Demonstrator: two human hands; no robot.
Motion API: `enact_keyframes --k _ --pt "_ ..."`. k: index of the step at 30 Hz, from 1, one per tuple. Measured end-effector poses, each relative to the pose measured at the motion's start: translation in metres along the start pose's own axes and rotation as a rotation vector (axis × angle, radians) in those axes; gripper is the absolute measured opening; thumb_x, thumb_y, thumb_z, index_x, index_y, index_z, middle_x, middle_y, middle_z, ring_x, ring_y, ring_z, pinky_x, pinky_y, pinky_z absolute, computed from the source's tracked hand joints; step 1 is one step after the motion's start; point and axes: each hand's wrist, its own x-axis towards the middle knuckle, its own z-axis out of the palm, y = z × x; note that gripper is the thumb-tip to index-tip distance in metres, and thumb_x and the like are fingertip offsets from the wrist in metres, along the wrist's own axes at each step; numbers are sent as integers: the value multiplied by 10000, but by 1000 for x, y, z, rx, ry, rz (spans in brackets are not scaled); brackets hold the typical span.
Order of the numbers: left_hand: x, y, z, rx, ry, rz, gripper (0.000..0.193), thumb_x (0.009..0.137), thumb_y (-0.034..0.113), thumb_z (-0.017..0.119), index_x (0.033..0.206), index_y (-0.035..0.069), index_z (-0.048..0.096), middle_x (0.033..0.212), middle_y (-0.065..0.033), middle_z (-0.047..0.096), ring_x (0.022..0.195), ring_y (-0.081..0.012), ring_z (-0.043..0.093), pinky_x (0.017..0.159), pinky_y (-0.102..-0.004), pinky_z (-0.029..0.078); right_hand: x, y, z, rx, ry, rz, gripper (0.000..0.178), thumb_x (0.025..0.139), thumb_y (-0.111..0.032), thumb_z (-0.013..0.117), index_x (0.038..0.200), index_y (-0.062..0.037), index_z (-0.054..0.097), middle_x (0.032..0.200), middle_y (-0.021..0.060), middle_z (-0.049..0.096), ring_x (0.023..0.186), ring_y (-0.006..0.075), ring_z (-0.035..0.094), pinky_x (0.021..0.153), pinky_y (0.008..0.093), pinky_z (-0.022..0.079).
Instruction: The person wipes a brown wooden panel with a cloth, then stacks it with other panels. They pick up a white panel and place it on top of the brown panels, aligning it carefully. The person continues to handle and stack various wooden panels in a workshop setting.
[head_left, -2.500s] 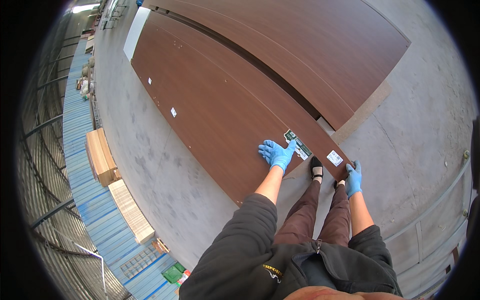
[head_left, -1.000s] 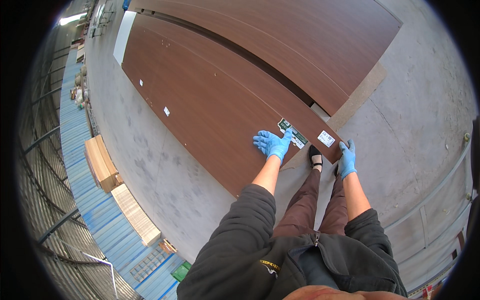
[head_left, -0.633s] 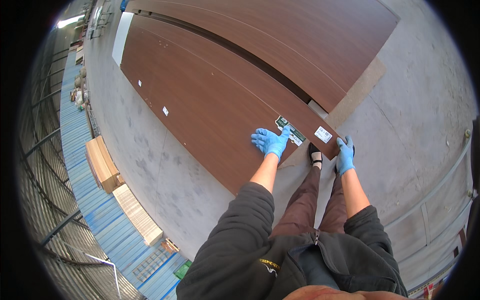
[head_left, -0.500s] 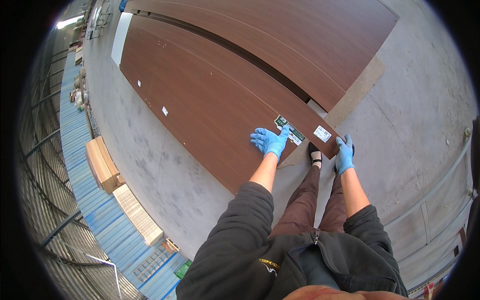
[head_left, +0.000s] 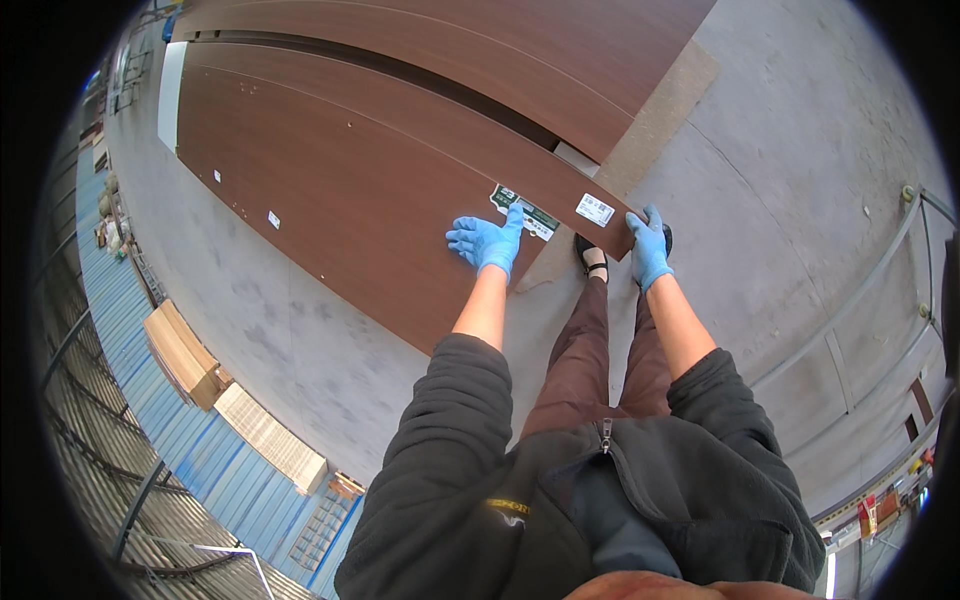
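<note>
A wide brown wood-grain panel (head_left: 330, 200) lies below me, with a narrower brown board (head_left: 460, 135) along its far side. My left hand (head_left: 485, 245), in a blue glove, is over the wide panel's near end with its fingers spread and nothing in them. Beside its thumb is a green and white label (head_left: 525, 212). At the near end of the narrow board, my blue-gloved right hand (head_left: 650, 247) grips the corner, fingers around the edge. A white sticker (head_left: 595, 210) sits on the board next to that hand.
Another large brown panel (head_left: 560, 60) lies beyond a dark gap. My feet in black shoes (head_left: 591, 257) stand on the grey concrete floor (head_left: 760, 190) by the board's end. A metal rail (head_left: 850, 300) runs at the right; stacked wooden pieces (head_left: 180, 350) are at the left.
The whole view has shifted, so panels and hands appear farther left and higher. Both hands keep about the same places on the panel and board.
</note>
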Motion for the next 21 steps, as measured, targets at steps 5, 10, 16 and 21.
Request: enact_keyframes --k 5,10,16,21 --pt "0 3 3 -3 9 -8 1446 804 875 672 1651 -110 37 1683 -469 -33 1591 -611 -18 1312 -593 82 3 -4 -5 -8 -20 31 763 1000 -189 720 1646 -11 356 1579 157 531 1427 282 521 1181 384 419" --pt "11 3 -9 54 -38 -10 1333 829 805 697 1628 -125 173 1672 -453 116 1574 -582 152 1295 -572 193 3 -6 -16 -34 -47 93 666 974 -181 765 1556 -13 488 1415 115 648 1243 233 630 1035 365 523" --pt "49 0 -39 -743 202 142 745 973 575 701 1365 -55 632 1368 -219 688 1265 -358 661 1104 -481 495 -5 -2 -31 -152 -25 26 386 966 -233 788 1278 -30 683 1137 52 725 1020 166 657 869 326 540" --pt "110 27 -55 -1716 -423 97 569 1013 457 726 1412 60 639 1416 -120 677 1310 -326 616 1179 -486 444 -13 2 -40 -220 50 6 255 985 -308 787 945 -70 704 914 -19 678 834 99 574 727 295 493"
